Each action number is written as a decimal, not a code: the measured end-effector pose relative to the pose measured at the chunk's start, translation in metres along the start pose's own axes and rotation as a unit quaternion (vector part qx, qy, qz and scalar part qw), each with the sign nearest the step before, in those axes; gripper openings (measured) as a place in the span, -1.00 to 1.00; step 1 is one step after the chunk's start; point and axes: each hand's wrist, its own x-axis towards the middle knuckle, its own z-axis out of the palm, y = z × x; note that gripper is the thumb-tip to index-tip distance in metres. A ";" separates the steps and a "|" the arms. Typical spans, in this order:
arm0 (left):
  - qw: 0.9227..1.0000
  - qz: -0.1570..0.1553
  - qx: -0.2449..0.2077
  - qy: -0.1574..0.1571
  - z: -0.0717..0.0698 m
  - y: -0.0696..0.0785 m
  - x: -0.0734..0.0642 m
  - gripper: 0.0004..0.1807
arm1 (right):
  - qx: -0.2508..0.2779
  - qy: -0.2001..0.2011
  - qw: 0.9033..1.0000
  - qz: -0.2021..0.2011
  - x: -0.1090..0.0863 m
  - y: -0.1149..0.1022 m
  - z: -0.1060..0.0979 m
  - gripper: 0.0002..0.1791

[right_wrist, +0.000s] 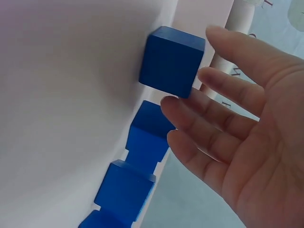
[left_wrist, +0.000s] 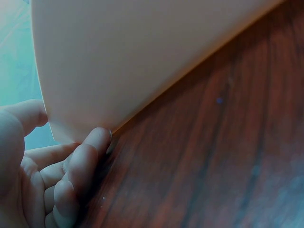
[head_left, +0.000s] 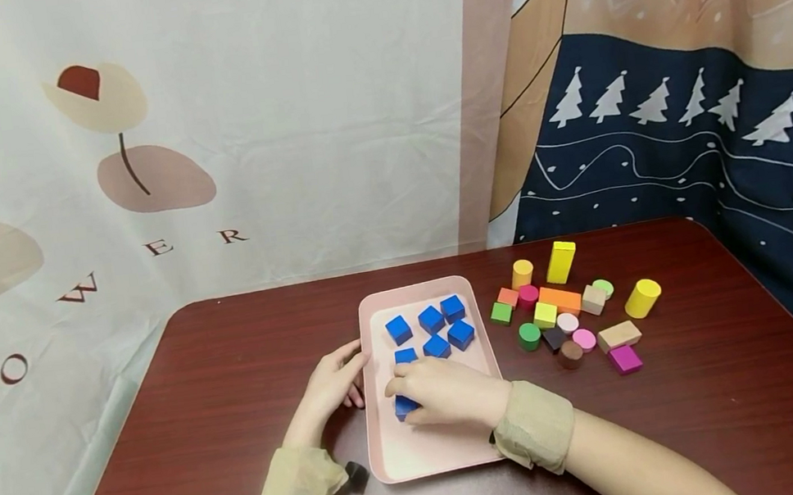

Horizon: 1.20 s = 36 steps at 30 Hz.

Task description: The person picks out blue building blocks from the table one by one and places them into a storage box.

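A pink tray point(head_left: 439, 449) lies on the table with several blue cubes point(head_left: 431, 320) in it. My left hand point(head_left: 326, 386) holds the tray's left side; in the left wrist view its thumb is at one edge of the tray wall point(left_wrist: 123, 52) and its fingertips are at the other. My right hand point(head_left: 452, 393) is over the tray, around the nearest blue cube point(right_wrist: 168, 64). In the right wrist view its fingers are loosely bent and spread beside that cube, with the thumb apart from it. Whether a fingertip touches the cube, I cannot tell.
Right of the tray, several coloured blocks are scattered, among them an orange block point(head_left: 560, 300), a yellow cylinder point(head_left: 643, 299) and a purple block point(head_left: 625, 360). The dark red table point(head_left: 241, 432) ends at a white printed curtain point(head_left: 322, 124) behind.
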 end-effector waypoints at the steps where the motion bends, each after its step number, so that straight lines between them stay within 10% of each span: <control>1: 1.000 0.001 0.001 0.001 0.000 0.000 0.000 -0.45 | -0.001 0.002 1.000 0.000 0.000 0.000 -0.001 -0.64; 23: 1.000 0.004 -0.003 0.005 -0.001 -0.002 0.000 -0.45 | 0.049 0.059 0.996 0.039 -0.017 0.002 -0.035 -0.81; 36: 1.000 -0.002 0.000 0.010 0.000 0.000 0.001 -0.59 | 0.060 0.070 0.987 0.135 -0.050 0.036 -0.050 -0.85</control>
